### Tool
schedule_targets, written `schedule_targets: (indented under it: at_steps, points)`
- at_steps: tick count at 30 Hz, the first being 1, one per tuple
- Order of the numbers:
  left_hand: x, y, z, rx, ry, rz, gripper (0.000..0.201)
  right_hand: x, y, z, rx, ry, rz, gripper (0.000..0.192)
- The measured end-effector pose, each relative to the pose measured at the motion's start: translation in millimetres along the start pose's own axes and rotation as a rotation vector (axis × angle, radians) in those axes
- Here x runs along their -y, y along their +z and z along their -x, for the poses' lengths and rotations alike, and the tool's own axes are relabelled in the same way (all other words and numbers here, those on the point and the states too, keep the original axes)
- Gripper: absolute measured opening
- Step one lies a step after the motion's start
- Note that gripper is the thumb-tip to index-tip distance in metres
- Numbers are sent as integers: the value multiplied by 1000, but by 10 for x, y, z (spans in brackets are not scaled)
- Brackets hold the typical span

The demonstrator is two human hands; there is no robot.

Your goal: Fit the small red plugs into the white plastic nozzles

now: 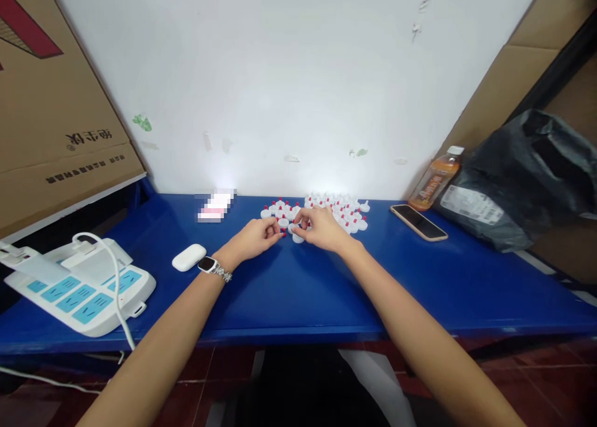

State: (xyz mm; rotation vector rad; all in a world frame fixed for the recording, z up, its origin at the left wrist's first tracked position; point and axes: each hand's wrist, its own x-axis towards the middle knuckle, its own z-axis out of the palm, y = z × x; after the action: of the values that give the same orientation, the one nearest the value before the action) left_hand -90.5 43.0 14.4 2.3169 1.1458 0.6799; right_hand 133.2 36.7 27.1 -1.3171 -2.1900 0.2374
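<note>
White wall behind blue table (298,290); cluster of white caps with red tips (326,212) at the back middle. Left hand (254,239) and right hand (321,228) pinch single caps at the cluster's front edge, fingers curled nearly closed. Caps likely light, rigid, slippery; grip the round rim. Nozzles point upward, axis vertical.

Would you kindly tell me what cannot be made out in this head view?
- The pink-white item by the wall: blurred over.
- The small caps: too small to count; the right hand hides some.
- What the left hand pinches: too small.
- The black bag: contents hidden.
</note>
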Motion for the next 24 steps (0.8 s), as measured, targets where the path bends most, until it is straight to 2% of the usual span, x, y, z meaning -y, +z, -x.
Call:
schedule_targets:
  at_steps: [5,7,11,15,19,24]
  points:
    - [18,67,-41,-43,41,-17,27,-270,-132,-142,-202,117,-43,20]
    - [-8,73,-119,-66,56,-20,26,-462,-209,-230,-220,175,14,18]
    - [-127,72,-376,-85,88,-57,24,-806,-329,-446,-153,300,127,21]
    - [-224,128,-578,-114,102,-113,25,-976,-323,-671,-54,371,211,22]
    - [-203,226,-589,-160,99,-85,25,-1030,-231,-827,19,367,260,17]
    - [-129,235,-481,-172,76,-56,20,-990,-212,-901,26,355,247,12]
